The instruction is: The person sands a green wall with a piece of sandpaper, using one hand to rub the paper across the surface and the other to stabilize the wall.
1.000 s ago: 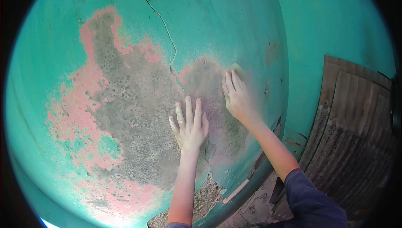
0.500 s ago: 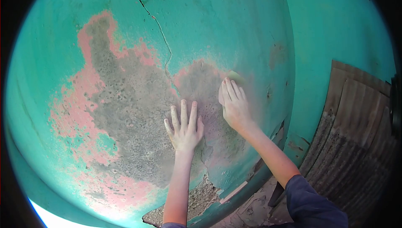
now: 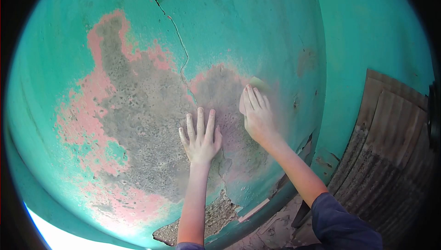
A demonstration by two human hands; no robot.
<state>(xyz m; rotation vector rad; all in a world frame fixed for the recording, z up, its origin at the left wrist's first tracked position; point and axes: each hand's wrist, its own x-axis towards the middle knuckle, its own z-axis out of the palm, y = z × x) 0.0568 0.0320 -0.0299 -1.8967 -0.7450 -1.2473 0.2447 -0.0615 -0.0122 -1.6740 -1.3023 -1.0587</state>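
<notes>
A teal-painted wall [image 3: 239,16] has a large worn area of bare grey plaster [image 3: 142,107] edged with pink paint [image 3: 82,117]. My left hand [image 3: 200,142] lies on the grey patch with its fingers spread, holding nothing. Up and to the right, my right hand [image 3: 259,112] presses a thin pale sheet [image 3: 260,84] against the wall near the patch's right edge. The sheet sticks out past the fingertips and beside the thumb side; the rest is under the palm. A thin crack [image 3: 177,32] runs down from the top towards my left hand.
Rusty corrugated sheets [image 3: 390,135] lean at the right beside another teal wall [image 3: 358,29]. Low on the wall, below my hands, a broken spot [image 3: 216,215] shows rough material. Rubble and a dark piece [image 3: 301,214] lie at the lower right.
The view has shifted slightly. Both hands keep nearly the same places on the wall, my right hand still on the pale sheet.
</notes>
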